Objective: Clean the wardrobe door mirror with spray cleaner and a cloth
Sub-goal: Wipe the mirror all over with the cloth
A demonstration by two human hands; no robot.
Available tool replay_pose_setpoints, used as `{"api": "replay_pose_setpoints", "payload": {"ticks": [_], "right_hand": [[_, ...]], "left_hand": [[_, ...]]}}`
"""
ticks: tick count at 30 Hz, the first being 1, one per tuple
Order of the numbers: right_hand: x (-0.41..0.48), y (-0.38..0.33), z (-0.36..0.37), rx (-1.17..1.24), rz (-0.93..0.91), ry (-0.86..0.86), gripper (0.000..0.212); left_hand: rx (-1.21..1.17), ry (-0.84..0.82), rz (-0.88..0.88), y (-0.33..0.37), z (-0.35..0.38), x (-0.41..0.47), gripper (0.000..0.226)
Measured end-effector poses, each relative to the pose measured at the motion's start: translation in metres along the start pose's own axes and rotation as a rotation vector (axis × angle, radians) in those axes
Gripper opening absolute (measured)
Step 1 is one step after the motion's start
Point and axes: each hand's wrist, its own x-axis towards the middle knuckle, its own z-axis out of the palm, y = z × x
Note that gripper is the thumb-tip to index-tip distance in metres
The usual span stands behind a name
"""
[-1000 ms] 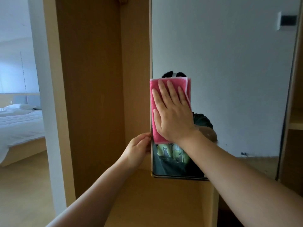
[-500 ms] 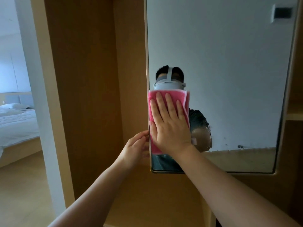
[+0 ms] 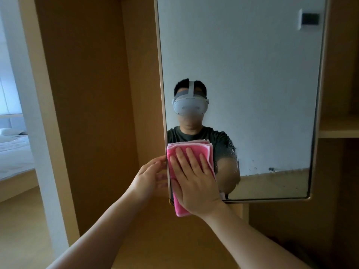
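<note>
Wooden wardrobe panelling (image 3: pixel 93 94) flanks the door mirror (image 3: pixel 252 74), at whose lower left corner the right hand (image 3: pixel 194 181) presses a folded pink cloth (image 3: pixel 194 145), fingers straight, while just left of it the left hand (image 3: pixel 149 179) pinches the mirror's edge.

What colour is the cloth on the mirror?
Pink cloth, with paler folded edges, seen in the head view.
</note>
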Motion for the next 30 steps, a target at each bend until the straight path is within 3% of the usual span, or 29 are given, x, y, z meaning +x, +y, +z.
{"api": "replay_pose_setpoints", "payload": {"ticks": [6, 17, 30], "right_hand": [[0.005, 0.026, -0.014, -0.016, -0.059, -0.018, 0.06], [0.022, 0.081, -0.029, -0.05, 0.048, -0.006, 0.059], [-0.005, 0.084, -0.023, -0.054, 0.131, -0.001, 0.062]], "left_hand": [[0.091, 0.019, 0.031, -0.001, 0.002, 0.002, 0.032], [0.286, 0.118, 0.143, -0.005, 0.01, 0.006, 0.033], [0.451, 0.187, 0.223, -0.013, 0.008, 0.014, 0.034]]}}
